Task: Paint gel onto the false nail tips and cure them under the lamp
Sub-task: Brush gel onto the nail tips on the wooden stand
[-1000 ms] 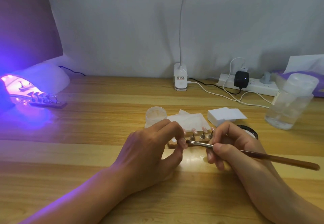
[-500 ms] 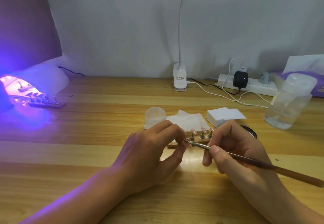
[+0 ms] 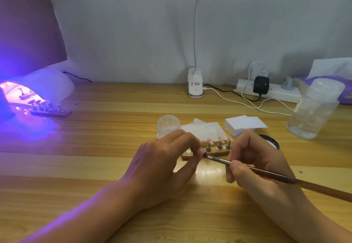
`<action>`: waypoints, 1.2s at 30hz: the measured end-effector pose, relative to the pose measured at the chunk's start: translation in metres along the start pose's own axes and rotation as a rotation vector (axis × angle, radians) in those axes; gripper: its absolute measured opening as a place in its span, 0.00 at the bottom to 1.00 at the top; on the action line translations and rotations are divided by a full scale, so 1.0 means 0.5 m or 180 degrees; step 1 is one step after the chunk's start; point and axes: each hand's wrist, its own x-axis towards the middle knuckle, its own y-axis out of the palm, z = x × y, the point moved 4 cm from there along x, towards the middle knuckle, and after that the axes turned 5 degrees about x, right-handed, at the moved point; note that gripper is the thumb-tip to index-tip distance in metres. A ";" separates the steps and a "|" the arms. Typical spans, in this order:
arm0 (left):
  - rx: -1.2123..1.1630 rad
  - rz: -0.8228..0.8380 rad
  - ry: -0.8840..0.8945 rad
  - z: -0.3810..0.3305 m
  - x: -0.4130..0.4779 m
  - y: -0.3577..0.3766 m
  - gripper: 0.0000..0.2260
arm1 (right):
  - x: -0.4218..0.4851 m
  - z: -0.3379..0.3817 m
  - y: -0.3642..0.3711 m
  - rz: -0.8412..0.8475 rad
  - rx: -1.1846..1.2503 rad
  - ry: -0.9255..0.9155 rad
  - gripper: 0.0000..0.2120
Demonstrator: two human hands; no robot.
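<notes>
My left hand [image 3: 163, 166] pinches a pink false nail tip [image 3: 200, 151] between its fingertips, just in front of a small wooden stand [image 3: 217, 152] that carries three more pink tips [image 3: 220, 139] on pegs. My right hand [image 3: 253, 164] grips a brown-handled brush [image 3: 266, 173], and the brush's bristles touch the pinched tip. At the far left a white curing lamp [image 3: 47, 86] glows violet over a second stand of tips [image 3: 50, 110].
A small open jar [image 3: 168, 125], white wipes [image 3: 204, 128] and a white pad stack [image 3: 243, 124] lie behind the stand. A black lid [image 3: 271, 141] peeks out beside my right hand. A clear plastic bottle [image 3: 314, 109], a power strip [image 3: 274, 90] with cables and a clip lamp base [image 3: 195, 83] sit further back.
The brush has tilted so its handle points lower to the right, and its tip has shifted slightly along the held nail tip. My left hand has stayed in place.
</notes>
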 end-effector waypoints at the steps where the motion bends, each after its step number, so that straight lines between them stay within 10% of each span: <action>1: -0.0008 -0.0008 -0.0005 0.000 0.000 0.000 0.03 | 0.000 -0.001 -0.001 -0.0004 -0.0024 -0.0001 0.09; 36: -0.0098 -0.0075 0.0084 0.007 0.003 0.003 0.04 | -0.003 -0.005 -0.002 -0.0133 0.0075 -0.0110 0.06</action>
